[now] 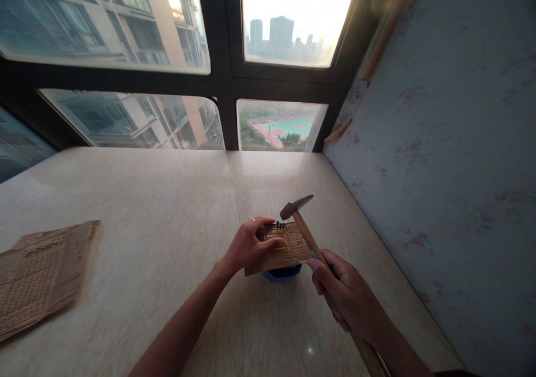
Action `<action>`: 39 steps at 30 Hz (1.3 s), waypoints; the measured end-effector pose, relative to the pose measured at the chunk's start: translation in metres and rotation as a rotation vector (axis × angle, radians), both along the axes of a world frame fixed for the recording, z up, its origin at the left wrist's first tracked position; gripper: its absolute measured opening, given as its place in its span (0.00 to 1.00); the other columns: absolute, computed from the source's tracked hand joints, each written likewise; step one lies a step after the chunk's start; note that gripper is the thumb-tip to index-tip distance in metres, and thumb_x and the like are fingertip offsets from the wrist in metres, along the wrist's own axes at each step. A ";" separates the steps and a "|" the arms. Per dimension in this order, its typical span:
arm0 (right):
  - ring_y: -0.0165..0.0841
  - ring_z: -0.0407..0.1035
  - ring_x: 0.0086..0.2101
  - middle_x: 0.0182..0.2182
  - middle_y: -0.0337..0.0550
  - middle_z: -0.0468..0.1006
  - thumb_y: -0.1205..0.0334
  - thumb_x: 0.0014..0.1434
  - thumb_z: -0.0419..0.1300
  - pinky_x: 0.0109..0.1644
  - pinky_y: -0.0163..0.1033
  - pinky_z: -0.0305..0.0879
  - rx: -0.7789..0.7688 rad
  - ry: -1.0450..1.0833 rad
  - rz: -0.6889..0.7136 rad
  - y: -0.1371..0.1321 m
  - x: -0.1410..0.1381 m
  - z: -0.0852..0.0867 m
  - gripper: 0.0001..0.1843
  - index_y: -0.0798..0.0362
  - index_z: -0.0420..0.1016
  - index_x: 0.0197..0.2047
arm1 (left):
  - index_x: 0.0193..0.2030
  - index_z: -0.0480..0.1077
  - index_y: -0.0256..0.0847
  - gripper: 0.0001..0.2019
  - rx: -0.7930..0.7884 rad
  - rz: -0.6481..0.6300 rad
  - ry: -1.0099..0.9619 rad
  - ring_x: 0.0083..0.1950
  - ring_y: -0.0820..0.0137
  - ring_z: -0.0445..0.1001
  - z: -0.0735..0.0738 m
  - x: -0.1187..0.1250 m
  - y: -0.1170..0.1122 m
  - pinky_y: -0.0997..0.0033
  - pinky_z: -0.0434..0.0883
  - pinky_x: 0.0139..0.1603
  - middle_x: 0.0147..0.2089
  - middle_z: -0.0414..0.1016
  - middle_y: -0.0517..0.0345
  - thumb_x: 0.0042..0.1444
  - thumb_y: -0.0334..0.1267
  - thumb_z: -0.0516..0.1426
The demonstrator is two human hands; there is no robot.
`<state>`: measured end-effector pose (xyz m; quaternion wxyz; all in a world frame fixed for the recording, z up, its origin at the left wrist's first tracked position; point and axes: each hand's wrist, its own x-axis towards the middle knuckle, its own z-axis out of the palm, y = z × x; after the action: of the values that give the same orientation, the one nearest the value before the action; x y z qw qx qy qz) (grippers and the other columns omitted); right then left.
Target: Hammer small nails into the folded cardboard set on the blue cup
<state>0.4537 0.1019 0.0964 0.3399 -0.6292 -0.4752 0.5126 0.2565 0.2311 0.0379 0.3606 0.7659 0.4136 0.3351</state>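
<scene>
My right hand [343, 287] is closed around the wooden handle of a hammer [307, 233]. The hammer's metal head is raised over the far right side of a small piece of corrugated cardboard [270, 261]. With thumb on top and fingers at the far edge, my left hand [251, 243] grips that cardboard. Red marks show on its right part. Several small dark, thin pieces [280, 226] stand at its far edge, near my left fingertips; their kind is too small to tell. Beneath the cardboard sits a blue container [282, 273], mostly covered by it.
A larger flattened sheet of brown ribbed cardboard [46, 276] lies at the left on the pale marbled surface [146, 209]. Dark-framed windows [228, 81] close off the far side. A wall with floral paper [419, 159] bounds the right, its paper peeling near the window.
</scene>
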 end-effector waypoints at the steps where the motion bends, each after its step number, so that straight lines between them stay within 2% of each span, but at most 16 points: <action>1: 0.19 0.50 0.08 0.17 0.28 0.63 0.40 0.65 0.50 0.09 0.26 0.42 -0.004 0.008 -0.007 0.000 0.000 -0.002 0.24 0.51 0.60 0.28 | 0.50 0.74 0.40 0.26 -0.013 0.003 0.016 0.48 0.59 0.77 0.002 -0.002 0.000 0.60 0.74 0.49 0.48 0.79 0.48 0.48 0.53 0.66; 4: 0.21 0.50 0.09 0.16 0.27 0.61 0.40 0.65 0.50 0.10 0.28 0.44 0.029 -0.038 -0.040 0.002 0.002 -0.010 0.23 0.50 0.62 0.30 | 0.55 0.72 0.39 0.34 -0.046 -0.029 0.080 0.51 0.56 0.76 0.007 -0.009 0.000 0.57 0.73 0.51 0.52 0.77 0.45 0.44 0.55 0.68; 8: 0.23 0.56 0.13 0.19 0.29 0.63 0.42 0.61 0.56 0.14 0.29 0.51 0.172 -0.252 -0.180 0.013 0.008 -0.022 0.19 0.51 0.66 0.36 | 0.60 0.68 0.39 0.40 -0.064 -0.081 0.144 0.54 0.54 0.74 0.012 -0.016 -0.001 0.53 0.72 0.55 0.57 0.74 0.43 0.42 0.56 0.69; 11: 0.25 0.55 0.11 0.16 0.27 0.62 0.42 0.59 0.59 0.12 0.30 0.51 0.159 -0.264 -0.263 0.024 0.015 -0.030 0.19 0.51 0.66 0.40 | 0.59 0.69 0.38 0.38 -0.081 -0.089 0.147 0.53 0.54 0.75 0.014 -0.017 -0.001 0.54 0.72 0.55 0.55 0.75 0.44 0.43 0.55 0.69; 16: 0.24 0.52 0.08 0.12 0.23 0.59 0.45 0.56 0.61 0.08 0.28 0.47 0.065 -0.073 -0.274 0.036 0.021 -0.038 0.18 0.50 0.62 0.37 | 0.56 0.71 0.39 0.35 -0.073 -0.099 0.122 0.51 0.56 0.75 0.015 -0.018 -0.002 0.56 0.72 0.52 0.52 0.75 0.45 0.44 0.54 0.68; 21: 0.23 0.50 0.07 0.09 0.21 0.59 0.48 0.54 0.63 0.08 0.27 0.47 0.059 0.020 -0.264 0.040 0.019 -0.041 0.19 0.50 0.62 0.38 | 0.55 0.72 0.40 0.33 -0.013 -0.085 0.132 0.52 0.57 0.73 0.016 -0.019 0.000 0.55 0.71 0.54 0.51 0.74 0.48 0.44 0.55 0.68; 27: 0.24 0.49 0.06 0.07 0.22 0.58 0.48 0.49 0.65 0.07 0.28 0.47 0.083 0.062 -0.313 0.051 0.021 -0.042 0.20 0.50 0.62 0.36 | 0.53 0.72 0.40 0.31 0.001 -0.060 0.115 0.52 0.57 0.73 0.019 -0.017 0.003 0.54 0.70 0.55 0.51 0.73 0.49 0.45 0.55 0.68; 33: 0.24 0.49 0.07 0.08 0.22 0.59 0.49 0.48 0.65 0.07 0.28 0.47 0.059 0.075 -0.299 0.054 0.020 -0.043 0.20 0.49 0.62 0.37 | 0.53 0.71 0.39 0.29 0.021 -0.072 0.091 0.53 0.57 0.73 0.015 -0.015 0.004 0.55 0.70 0.55 0.52 0.73 0.48 0.47 0.52 0.67; 36: 0.23 0.50 0.07 0.09 0.22 0.60 0.49 0.48 0.64 0.07 0.28 0.47 0.051 0.077 -0.302 0.053 0.017 -0.043 0.20 0.50 0.61 0.37 | 0.53 0.71 0.39 0.24 0.056 -0.045 0.038 0.53 0.59 0.73 0.012 -0.010 0.004 0.56 0.70 0.56 0.53 0.74 0.47 0.51 0.47 0.66; 39: 0.23 0.50 0.07 0.09 0.22 0.60 0.48 0.48 0.64 0.07 0.28 0.47 0.050 0.064 -0.307 0.052 0.017 -0.043 0.20 0.50 0.62 0.37 | 0.49 0.73 0.39 0.15 0.062 0.048 -0.039 0.51 0.62 0.75 0.011 0.000 0.002 0.59 0.72 0.53 0.51 0.76 0.48 0.56 0.41 0.61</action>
<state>0.4707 0.1544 0.0529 0.4447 -0.6692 -0.3749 0.4625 0.2562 0.2332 0.0487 0.3367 0.7600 0.4141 0.3710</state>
